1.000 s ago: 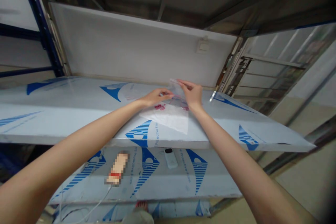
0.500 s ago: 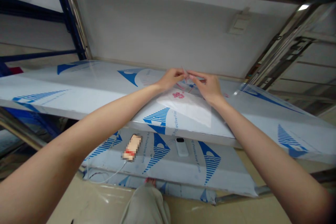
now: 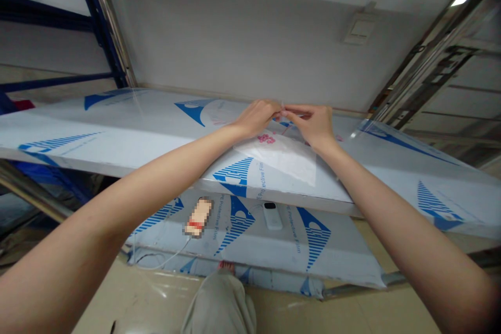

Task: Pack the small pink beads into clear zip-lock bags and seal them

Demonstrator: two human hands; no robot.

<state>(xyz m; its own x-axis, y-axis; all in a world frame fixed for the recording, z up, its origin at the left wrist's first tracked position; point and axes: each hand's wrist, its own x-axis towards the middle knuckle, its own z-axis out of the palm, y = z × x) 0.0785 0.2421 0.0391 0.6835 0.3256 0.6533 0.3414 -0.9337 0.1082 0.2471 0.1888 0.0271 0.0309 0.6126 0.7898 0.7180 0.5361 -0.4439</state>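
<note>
Two bare hands meet at the top edge of a clear plastic bag [image 3: 276, 154]. The left hand [image 3: 256, 117] and the right hand [image 3: 311, 125] are each closed to a pinch on the thin plastic, their fingertips almost touching. The bag lies flat on a film-covered shelf [image 3: 97, 128], its lower corner just short of the front edge (pink shapes [image 3: 266, 138] show through it). The shelf runs well past both hands on either side, up to a white wall panel [image 3: 235, 36]. Blue print on the film reads "Protective Film". Below, on a lower shelf [image 3: 336, 255], a white handheld device [image 3: 273, 215] lies near a pixelated object [image 3: 199, 217] trailing a thin white cable [image 3: 168, 255].
</note>
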